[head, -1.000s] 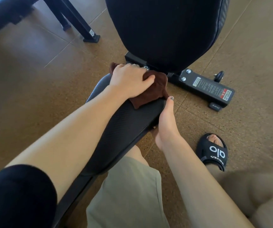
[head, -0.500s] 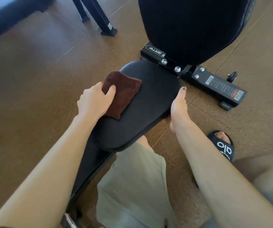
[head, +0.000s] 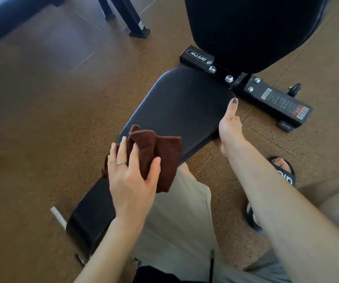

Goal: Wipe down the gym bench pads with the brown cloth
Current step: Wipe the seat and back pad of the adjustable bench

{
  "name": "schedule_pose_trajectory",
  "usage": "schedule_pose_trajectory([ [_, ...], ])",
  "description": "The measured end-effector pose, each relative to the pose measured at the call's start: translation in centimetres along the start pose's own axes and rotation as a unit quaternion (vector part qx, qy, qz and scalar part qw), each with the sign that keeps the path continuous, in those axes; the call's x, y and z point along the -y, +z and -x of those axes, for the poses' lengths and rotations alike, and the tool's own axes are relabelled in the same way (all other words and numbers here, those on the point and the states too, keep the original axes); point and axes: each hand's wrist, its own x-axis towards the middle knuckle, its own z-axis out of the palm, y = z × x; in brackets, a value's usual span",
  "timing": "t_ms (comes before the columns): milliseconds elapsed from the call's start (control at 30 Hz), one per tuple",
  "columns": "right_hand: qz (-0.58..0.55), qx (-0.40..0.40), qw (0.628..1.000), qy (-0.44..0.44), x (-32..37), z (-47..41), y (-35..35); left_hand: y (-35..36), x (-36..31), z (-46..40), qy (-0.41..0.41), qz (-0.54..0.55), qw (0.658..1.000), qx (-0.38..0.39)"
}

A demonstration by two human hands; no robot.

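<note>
The black seat pad [head: 181,105] of the gym bench slopes toward me, and the upright back pad [head: 246,27] stands behind it. The brown cloth [head: 164,154] lies bunched at the pad's near end, one corner hanging off over my shorts. My left hand [head: 129,180] holds the cloth, fingers spread over its left side and thumb pressing its middle. My right hand [head: 229,131] grips the pad's right edge, thumb along the top and fingers hidden underneath.
The bench's black base bar [head: 277,99] with bolts and a warning label lies on the brown floor at the right. Black metal legs [head: 134,21] of other equipment stand at the back left. My foot in a black sandal [head: 283,172] rests right of the bench.
My left hand has drawn the cloth from the far end of the seat pad down its left side to the near end. My right hand has kept its hold on the pad's right edge.
</note>
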Motion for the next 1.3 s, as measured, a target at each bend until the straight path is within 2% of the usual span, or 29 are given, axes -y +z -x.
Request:
schedule_pose_trajectory([
  [133, 0.004, 0.003, 1.0, 0.01, 0.2, 0.0, 0.0, 0.1, -0.2, -1.0, 0.195, -0.133, 0.972, 0.004],
  [267, -0.008, 0.015, 1.0, 0.026, 0.3, -0.2, -0.3, 2.0, -3.0, -2.2, 0.307, -0.208, 0.928, 0.039],
  [433, -0.012, 0.024, 0.998, 0.063, 0.9, -0.5, -1.0, 6.7, -9.5, -6.1, 0.334, -0.198, 0.918, 0.084],
  [533, -0.085, 0.067, 0.99, 0.087, 1.7, -0.8, -2.5, 7.9, -12.7, -8.6, 0.357, -0.187, 0.906, 0.133],
  [667, -0.117, 0.117, 0.979, 0.123, 1.9, -0.6, -3.0, 4.6, -9.4, -6.7, 0.359, -0.188, 0.902, 0.15],
  [800, -0.144, 0.148, 0.972, 0.114, 1.6, -0.2, -2.8, 1.9, -4.7, -4.2, 0.383, -0.206, 0.889, 0.141],
  [933, -0.124, 0.156, 0.972, 0.126, 1.8, -0.7, -3.4, 4.9, -8.3, -6.4, 0.366, -0.205, 0.897, 0.142],
  [1133, -0.159, 0.097, 0.977, 0.103, 2.1, -2.6, -6.6, 9.2, -14.3, -10.5, 0.37, -0.173, 0.893, 0.188],
  [1300, -0.137, 0.057, 0.988, 0.032, 2.9, -1.7, -6.9, 11.5, -17.9, -13.2, 0.355, -0.156, 0.899, 0.202],
])
